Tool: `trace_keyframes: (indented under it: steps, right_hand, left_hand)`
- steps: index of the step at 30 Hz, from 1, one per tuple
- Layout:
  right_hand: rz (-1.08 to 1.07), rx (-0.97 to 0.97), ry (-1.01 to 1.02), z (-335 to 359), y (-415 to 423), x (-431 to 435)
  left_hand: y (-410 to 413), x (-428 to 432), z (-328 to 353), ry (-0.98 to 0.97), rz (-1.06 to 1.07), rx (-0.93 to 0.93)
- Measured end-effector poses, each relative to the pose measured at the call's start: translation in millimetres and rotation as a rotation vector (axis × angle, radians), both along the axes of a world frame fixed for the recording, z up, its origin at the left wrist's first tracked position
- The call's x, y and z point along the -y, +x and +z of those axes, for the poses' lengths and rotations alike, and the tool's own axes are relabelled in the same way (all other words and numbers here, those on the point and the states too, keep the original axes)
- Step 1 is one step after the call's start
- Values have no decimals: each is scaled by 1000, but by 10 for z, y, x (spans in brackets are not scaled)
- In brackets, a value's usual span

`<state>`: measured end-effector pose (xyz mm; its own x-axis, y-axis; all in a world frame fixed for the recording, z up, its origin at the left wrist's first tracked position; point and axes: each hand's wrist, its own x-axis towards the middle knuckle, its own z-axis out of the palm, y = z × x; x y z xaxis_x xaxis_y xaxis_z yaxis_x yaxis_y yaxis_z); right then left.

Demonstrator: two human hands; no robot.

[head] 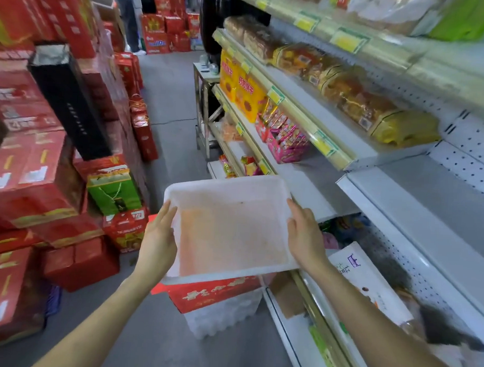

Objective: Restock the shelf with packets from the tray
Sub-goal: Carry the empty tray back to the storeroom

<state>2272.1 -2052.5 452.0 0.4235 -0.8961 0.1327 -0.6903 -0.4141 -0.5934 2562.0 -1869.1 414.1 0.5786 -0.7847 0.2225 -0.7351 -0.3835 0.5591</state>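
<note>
Head camera, wide-angle, faces forward-down along aisle [169, 98]; shelf [415, 217] close right.

grey concrete floor [172, 98] runs up the aisle toward 12, red gift cartons [30, 176] stacked high from 7 to 11 with a black box [70, 106] wedged among them at 10, steel-frame table [198, 94] at 12, more red cartons [166, 32] beyond it, flat even light
</note>
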Motion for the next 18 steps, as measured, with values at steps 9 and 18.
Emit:
trace_keyframes:
  steps: [9,18]
  right_hand:
    - [-234,74,-30,304,-779,-710]
    - [-595,174,-83,372,-1913,-2013]
  left_hand:
    - [-450,-19,430,-108,-170,-51]
    - [-1408,-244,675,-132,-481,-46]
